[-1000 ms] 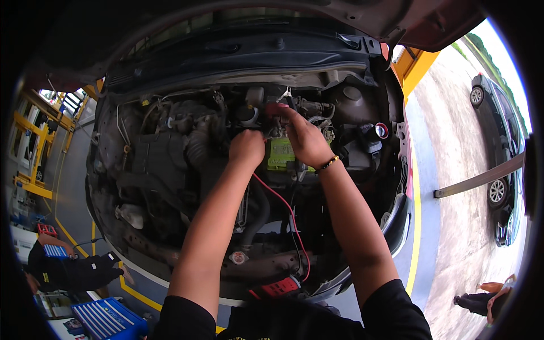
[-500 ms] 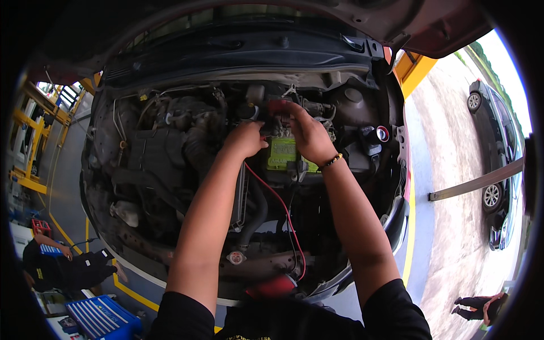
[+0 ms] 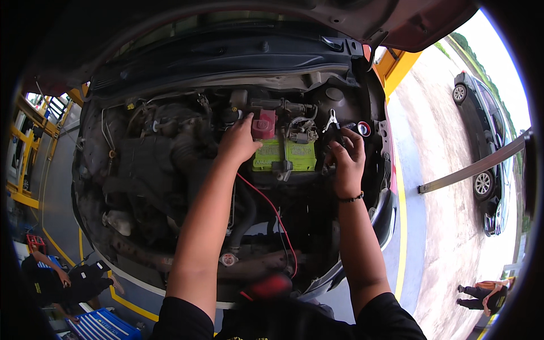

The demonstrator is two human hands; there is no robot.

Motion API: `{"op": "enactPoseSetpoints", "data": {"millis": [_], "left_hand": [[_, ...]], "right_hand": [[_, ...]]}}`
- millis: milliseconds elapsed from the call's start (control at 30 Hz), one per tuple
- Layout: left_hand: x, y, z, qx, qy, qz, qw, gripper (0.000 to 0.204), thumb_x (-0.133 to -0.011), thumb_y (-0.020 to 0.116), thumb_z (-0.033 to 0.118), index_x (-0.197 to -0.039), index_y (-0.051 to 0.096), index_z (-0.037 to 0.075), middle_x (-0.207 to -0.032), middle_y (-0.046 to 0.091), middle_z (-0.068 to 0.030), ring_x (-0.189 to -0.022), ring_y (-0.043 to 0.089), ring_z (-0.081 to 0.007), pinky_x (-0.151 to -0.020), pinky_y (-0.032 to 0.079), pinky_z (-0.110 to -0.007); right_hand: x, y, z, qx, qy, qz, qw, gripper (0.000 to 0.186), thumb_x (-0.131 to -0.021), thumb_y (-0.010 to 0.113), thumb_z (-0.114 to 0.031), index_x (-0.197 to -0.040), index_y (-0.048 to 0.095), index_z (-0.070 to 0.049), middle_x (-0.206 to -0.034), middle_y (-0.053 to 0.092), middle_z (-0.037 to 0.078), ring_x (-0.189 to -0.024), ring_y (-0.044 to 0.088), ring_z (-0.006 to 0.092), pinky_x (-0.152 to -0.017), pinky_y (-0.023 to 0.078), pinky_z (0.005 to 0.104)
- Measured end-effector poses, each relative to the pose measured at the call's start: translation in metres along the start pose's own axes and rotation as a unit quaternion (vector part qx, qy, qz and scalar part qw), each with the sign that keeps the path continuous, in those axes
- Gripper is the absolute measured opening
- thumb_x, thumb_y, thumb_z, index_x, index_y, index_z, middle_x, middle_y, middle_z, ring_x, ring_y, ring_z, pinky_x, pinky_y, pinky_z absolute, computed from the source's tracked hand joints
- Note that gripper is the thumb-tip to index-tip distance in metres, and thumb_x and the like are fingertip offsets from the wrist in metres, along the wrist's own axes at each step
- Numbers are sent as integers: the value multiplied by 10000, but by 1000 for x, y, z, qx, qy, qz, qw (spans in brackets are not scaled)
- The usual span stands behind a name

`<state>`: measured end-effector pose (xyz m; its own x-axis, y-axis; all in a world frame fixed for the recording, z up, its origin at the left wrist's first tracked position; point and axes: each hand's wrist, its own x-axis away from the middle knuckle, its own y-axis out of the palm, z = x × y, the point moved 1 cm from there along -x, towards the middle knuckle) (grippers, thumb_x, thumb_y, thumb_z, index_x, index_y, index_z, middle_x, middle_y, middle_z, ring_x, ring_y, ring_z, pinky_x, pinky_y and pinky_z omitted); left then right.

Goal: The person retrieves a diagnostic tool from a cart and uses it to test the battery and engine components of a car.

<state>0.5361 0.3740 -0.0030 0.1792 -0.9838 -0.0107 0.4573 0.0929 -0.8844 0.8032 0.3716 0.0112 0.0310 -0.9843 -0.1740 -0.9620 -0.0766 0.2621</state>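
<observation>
"Filling most of the frame is a car's engine bay [image 3: 153, 164] beneath a raised bonnet [image 3: 340, 17]. A person's bare arms come in from the lower edge."

"Where is the right hand, and what does it have?"

"The right hand [image 3: 347, 164] is right of centre. Its fingers are nearly closed, thumb and forefinger pinching a small clip [image 3: 332, 120] whose silver end points upward. A dark bracelet [image 3: 351, 198] circles the wrist."

"And the left?"

"The left hand [image 3: 235, 139] is just left of centre, fingers partly bent, close beside a red cover [image 3: 264, 123]. Whether they grip anything cannot be told; the back of the hand hides it."

"What lies between the hands?"

"A battery [image 3: 297, 156] with a bright green top, at the centre. From beside the left forearm a red cable [image 3: 272, 202] curves down toward a blurred red object [image 3: 271, 287] at bottom centre."

"Anything around the car?"

"A parked car [image 3: 493, 147] at the right edge, and a blue case [image 3: 105, 326] at lower left."
</observation>
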Motion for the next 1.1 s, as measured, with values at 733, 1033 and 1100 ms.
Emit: {"op": "enactPoseSetpoints", "data": {"millis": [733, 1033, 1100], "left_hand": [[335, 68, 31, -53, -36, -364, 929, 1008, -710, 779, 589, -1420, 385, -8, -1143, 635, -259, -1049, 648, -397, -918, 507, -473], [303, 70, 21, 623, -148, -199, 742, 763, -684, 906, 268, -1278, 492, 28, -1118, 649, -114, -993, 668, -223, -858, 559, -382], [295, 71, 28, 743, -167, -178, 623, 748, -724, 878, 292, -1305, 481, 37, -1154, 640, -126, -1017, 666, -258, -879, 563, -423]], "right_hand": [[-3, -19, -8, 564, -135, -2, 815, 479, -715, 805, -308, -1040, 567, -48, -964, 652, 155, -904, 653, 373, -785, 529, 454], [-69, -15, -29, 635, -161, -236, 717, 376, -769, 721, -158, -1107, 612, -33, -1070, 632, 169, -1013, 623, 370, -893, 505, 438], [-87, -17, -28, 646, -182, -278, 688, 297, -794, 684, -168, -1064, 650, -50, -1051, 665, 167, -1013, 636, 364, -885, 515, 441]]}}
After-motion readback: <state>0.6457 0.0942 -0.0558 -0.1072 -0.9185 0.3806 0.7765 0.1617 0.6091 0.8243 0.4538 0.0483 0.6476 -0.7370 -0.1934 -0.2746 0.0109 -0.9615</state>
